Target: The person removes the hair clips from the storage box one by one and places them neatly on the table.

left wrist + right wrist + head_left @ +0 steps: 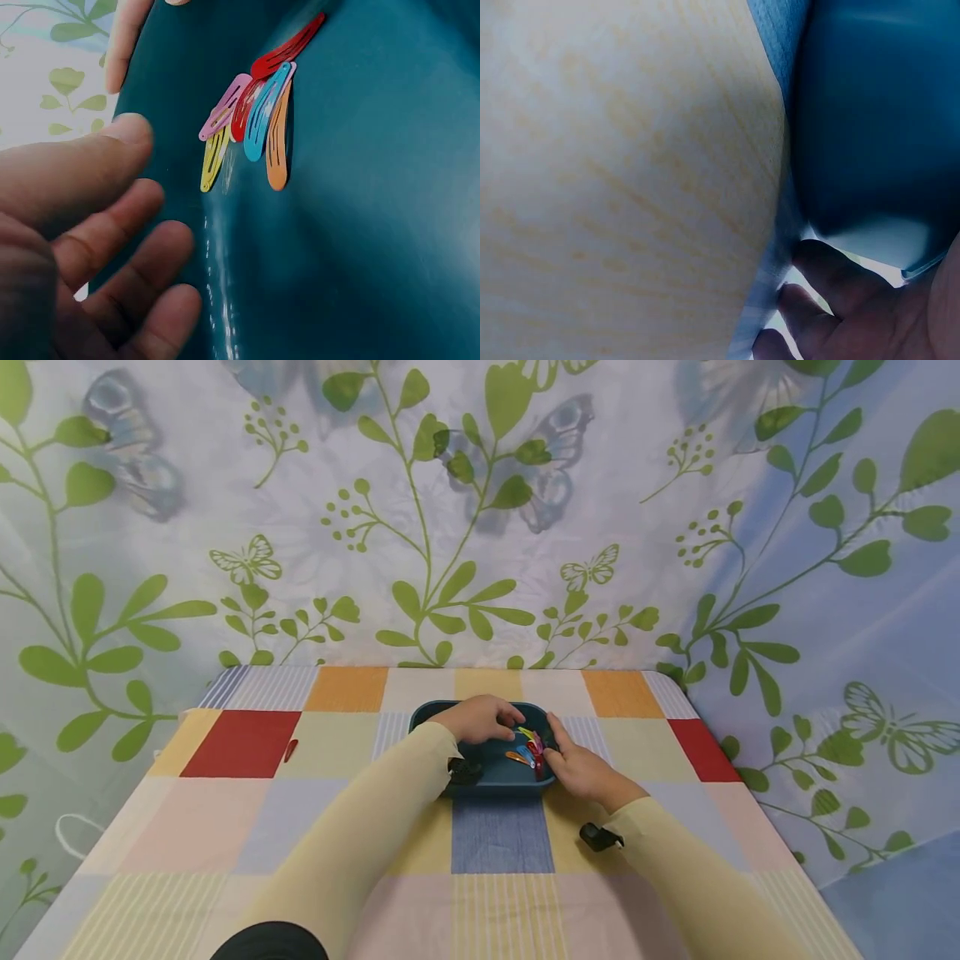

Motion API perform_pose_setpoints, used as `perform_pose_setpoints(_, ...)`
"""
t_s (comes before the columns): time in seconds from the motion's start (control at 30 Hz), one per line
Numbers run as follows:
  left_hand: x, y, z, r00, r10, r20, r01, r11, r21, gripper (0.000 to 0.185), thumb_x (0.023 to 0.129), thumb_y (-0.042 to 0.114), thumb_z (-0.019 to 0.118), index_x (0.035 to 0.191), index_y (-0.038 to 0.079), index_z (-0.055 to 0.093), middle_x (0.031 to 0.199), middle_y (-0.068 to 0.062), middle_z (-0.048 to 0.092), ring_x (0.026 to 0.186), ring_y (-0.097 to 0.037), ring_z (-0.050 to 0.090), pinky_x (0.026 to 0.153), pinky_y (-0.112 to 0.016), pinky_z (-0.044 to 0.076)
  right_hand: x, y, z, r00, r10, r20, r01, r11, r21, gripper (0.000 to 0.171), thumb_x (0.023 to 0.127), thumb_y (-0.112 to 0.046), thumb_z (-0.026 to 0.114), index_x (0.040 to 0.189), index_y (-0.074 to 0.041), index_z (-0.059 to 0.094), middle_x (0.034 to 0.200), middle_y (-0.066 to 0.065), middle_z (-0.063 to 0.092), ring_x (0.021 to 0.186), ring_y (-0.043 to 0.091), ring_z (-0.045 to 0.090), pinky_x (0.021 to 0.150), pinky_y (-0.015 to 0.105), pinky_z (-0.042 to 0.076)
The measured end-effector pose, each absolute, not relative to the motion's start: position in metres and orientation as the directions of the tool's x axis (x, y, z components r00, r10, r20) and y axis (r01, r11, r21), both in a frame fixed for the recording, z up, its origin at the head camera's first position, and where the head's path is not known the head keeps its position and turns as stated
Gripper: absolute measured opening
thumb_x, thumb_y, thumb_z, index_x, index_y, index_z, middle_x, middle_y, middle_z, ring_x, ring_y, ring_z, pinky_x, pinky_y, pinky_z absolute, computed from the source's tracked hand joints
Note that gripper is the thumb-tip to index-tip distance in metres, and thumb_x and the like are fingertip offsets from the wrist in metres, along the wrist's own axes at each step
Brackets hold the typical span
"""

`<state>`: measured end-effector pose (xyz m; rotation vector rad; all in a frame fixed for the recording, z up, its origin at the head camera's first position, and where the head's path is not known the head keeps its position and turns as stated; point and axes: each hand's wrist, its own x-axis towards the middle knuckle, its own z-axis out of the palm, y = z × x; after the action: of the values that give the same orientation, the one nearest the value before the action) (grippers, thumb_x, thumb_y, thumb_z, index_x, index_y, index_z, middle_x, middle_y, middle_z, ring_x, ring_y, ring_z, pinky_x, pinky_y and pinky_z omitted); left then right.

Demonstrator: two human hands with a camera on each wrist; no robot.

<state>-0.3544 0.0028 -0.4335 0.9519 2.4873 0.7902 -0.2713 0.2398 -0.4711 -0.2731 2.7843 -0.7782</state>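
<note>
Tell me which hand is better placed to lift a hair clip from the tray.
Left, most likely. The left hand hovers over the tray near the hair clips and appears empty. The right hand seems occupied gripping the tray's right end.

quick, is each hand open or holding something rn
Left hand: open over the blue tray, nothing visible in it.
Right hand: holding the tray's right side, thumb inside, fingers outside.

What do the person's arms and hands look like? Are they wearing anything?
The left sleeve and right sleeve are long, plain and pale yellow. By the left hand is a small black gadget; by the right hand, a second black gadget. Both hands are bare, without gloves.
</note>
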Motion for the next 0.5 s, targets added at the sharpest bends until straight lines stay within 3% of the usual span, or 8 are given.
perform_pose_setpoints(0.27,-0.363,0.014,-0.449,-0.687,0.705,-0.177,0.504,0.638,0.583,0.04,0.101,0.021,0.072,0.141,0.019,0.069,0.137,-0.004,0.071,0.131,-0.022,0.063,0.111,-0.041,0.051,-0.27,0.239,-0.47,-0.953,-0.247,-0.173,-0.121,0.838,-0.532,0.07,0.113,-0.037,0.033,0.17,-0.016,-0.003,0.16,0.03,0.044,0.142,0.048,0.052,0.119,0.064,0.036)
perform_pose_setpoints(0.5,-0.365,0.017,-0.462,-0.663,0.722,-0.196,0.472,0.607,0.639,0.04,0.101,0.02,0.072,0.14,0.021,0.069,0.138,0.003,0.071,0.133,-0.018,0.062,0.114,-0.039,0.048,-0.269,0.24,-0.47,-0.954,-0.23,-0.192,-0.095,0.84,-0.534,0.071,0.113,-0.037,0.032,0.17,-0.021,-0.005,0.159,0.029,0.047,0.142,0.046,0.053,0.118,0.064,0.037)
